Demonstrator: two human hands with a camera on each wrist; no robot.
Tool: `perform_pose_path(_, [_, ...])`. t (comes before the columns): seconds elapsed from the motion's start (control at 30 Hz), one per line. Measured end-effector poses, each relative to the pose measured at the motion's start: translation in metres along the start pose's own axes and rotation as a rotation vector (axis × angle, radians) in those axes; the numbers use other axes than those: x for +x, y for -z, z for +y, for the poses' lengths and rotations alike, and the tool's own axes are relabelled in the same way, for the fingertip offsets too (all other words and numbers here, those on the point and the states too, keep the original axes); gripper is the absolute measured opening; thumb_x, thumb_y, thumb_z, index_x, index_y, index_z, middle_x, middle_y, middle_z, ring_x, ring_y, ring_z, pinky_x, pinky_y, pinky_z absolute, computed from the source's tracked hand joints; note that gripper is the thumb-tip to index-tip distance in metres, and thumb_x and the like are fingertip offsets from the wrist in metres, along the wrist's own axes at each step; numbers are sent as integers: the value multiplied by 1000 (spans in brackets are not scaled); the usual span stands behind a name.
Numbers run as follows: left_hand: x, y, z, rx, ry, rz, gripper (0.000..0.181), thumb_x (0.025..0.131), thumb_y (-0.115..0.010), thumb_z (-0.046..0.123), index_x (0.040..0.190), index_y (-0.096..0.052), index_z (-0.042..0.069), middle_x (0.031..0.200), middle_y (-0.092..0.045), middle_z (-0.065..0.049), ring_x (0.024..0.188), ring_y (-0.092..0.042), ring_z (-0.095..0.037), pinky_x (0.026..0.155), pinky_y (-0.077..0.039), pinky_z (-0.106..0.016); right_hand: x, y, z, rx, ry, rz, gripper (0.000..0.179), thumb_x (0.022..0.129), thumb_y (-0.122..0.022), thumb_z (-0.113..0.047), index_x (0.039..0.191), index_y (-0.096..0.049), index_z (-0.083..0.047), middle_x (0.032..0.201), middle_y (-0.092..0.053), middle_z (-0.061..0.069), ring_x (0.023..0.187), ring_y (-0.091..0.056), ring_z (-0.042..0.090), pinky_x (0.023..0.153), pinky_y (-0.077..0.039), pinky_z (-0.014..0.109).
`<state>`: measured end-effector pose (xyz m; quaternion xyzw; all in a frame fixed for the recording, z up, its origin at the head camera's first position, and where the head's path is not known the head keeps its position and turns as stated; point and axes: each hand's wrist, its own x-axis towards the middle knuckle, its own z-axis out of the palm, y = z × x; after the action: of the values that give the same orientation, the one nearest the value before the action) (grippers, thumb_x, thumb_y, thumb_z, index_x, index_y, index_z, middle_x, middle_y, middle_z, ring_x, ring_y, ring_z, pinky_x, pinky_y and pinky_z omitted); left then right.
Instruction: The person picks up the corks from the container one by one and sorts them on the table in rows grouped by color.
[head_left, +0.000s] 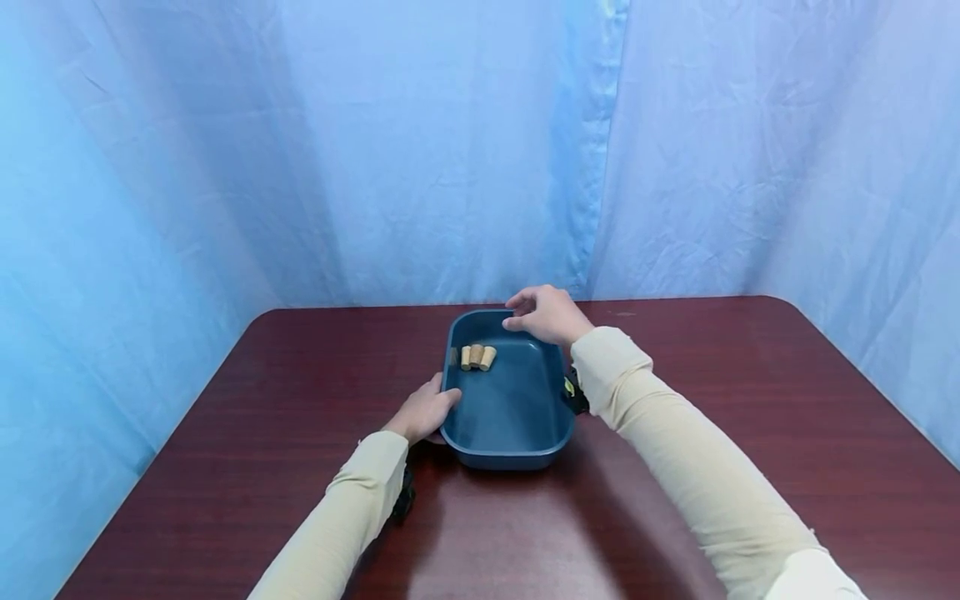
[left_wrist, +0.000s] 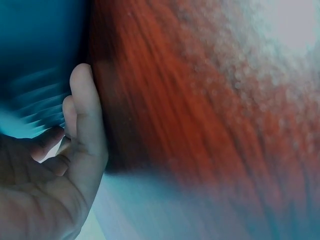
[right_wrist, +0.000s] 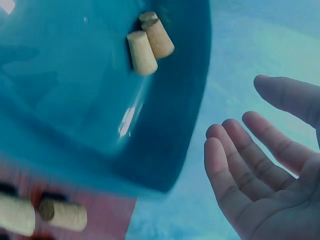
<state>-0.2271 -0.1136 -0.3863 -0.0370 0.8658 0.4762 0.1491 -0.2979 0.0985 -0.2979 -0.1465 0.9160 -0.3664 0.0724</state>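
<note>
A deep blue tray [head_left: 510,412] with rounded corners is over the middle of the table. My left hand [head_left: 426,408] grips its left side, thumb over the rim; in the left wrist view the fingers [left_wrist: 87,110] lie against the tray's outside. Inside, three tapered corks [head_left: 477,357] lie together by the left wall; the right wrist view shows these corks [right_wrist: 142,54] close up. My right hand [head_left: 551,315] is above the tray's far right corner. Its fingers [right_wrist: 240,175] are spread and hold nothing.
Past the tray's edge, a cork [right_wrist: 67,215] and another pale one [right_wrist: 15,214] lie on the table, seen only in the right wrist view. The dark red wooden table [head_left: 300,433] has light blue curtains [head_left: 450,150] behind it and at both sides.
</note>
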Motion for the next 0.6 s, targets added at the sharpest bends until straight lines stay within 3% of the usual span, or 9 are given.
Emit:
perform_pose_path(0.2, [0, 0, -1, 2, 9, 2, 59, 104, -42, 23, 157, -29, 2, 143, -50, -26, 103, -64, -35, 72, -61, -43, 13, -24, -6, -16, -49, -26, 47, 99, -68, -19, 142, -56, -2, 130, -62, 21, 119, -59, 35, 100, -50, 48])
perform_pose_path(0.6, [-3, 3, -2, 8, 10, 24, 56, 102, -42, 22, 154, -33, 1, 137, -55, -25, 98, -66, -31, 68, -61, -41, 30, -63, -18, -170, -134, -80, 50, 97, -70, -13, 144, -55, -4, 144, -54, 20, 123, -57, 36, 98, -51, 47])
